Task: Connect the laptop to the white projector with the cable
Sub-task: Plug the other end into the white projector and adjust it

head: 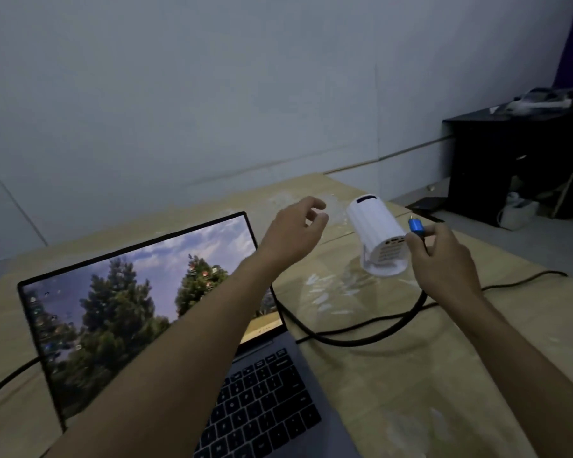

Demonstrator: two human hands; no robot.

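Two bare forearms reach out from the near edge, crossing above the open laptop [153,312], whose lit screen shows trees and sky. It sits on the near left of the tan bench [394,375], keyboard toward the person.

Further out, the right hand [444,259] is closed around the blue plug [416,225] of the black cable [361,337], pinching it between thumb and fingers with the metal tip aimed up and away. It sits just beside the right flank of the white projector [376,234], close to the rear face where a row of ports shows above a vent grille. Held this way, the plug looks ready to be turned toward a port; it is not yet seated.

Off to the projector's left, the left hand [295,228] is released, fingers loosely curled and holding nothing, near the white body but apart from it. My guess is that it is placed to steady the casing, since the projector is tilted on its stand with the lens end pointing far and up, and a push from the plug could tip or slide it.

From the right hand, the cable loops down across the bench and back toward the laptop's right edge, where its end is hidden behind the screen, so I cannot tell whether that side is plugged in. A thinner black lead [523,279] trails off to the right.
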